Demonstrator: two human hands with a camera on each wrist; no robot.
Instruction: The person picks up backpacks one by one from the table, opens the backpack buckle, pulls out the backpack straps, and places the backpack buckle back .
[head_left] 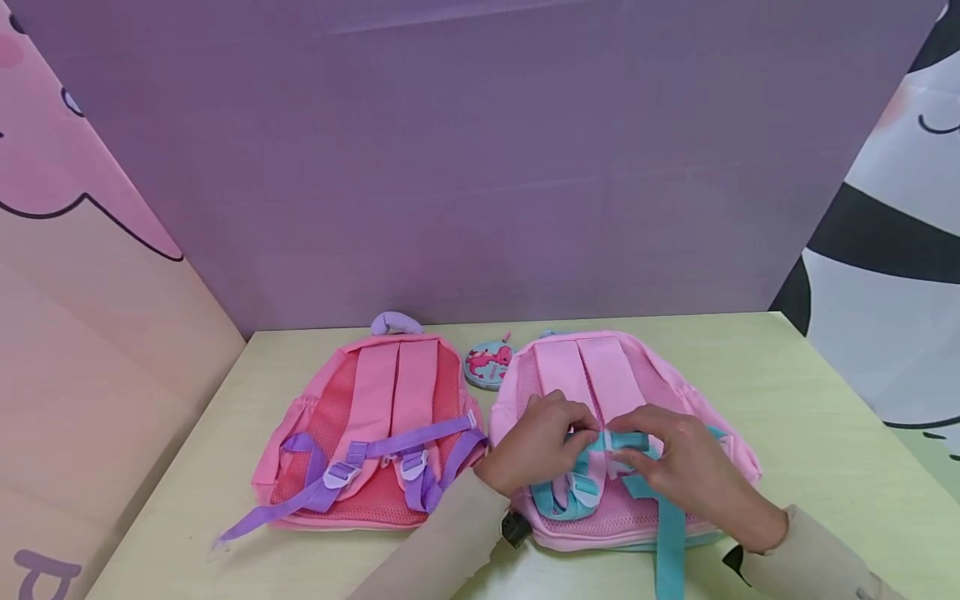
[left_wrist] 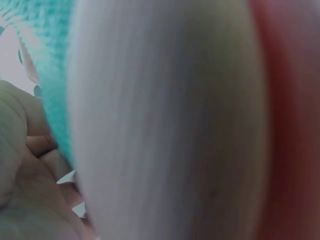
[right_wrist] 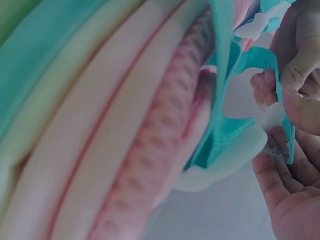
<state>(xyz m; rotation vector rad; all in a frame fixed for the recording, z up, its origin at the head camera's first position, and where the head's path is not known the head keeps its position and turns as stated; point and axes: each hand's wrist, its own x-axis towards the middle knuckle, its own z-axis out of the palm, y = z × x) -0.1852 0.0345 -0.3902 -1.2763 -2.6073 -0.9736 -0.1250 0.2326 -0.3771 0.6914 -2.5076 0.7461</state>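
A light pink backpack [head_left: 637, 521] lies on the table with its shoulder-strap side up. Over its middle, my left hand [head_left: 543, 442] and right hand [head_left: 686, 458] meet at a turquoise webbing strap [head_left: 630, 442]. My right thumb and fingers pinch the strap just right of a small white buckle [head_left: 606, 442]. On the buckle's left side, my left fingertips pinch the strap. The frayed end of the webbing [right_wrist: 289, 150] shows between the hands in the right wrist view. A long turquoise strap [head_left: 670, 546] hangs past the bag's lower edge.
To the left lies a coral-pink backpack [head_left: 375, 358] with purple straps [head_left: 420, 437]. A round tag with a pink picture [head_left: 487, 363] sits between the bags. Purple panel [head_left: 480, 167] stands behind the table; printed panels [head_left: 90, 333] flank it.
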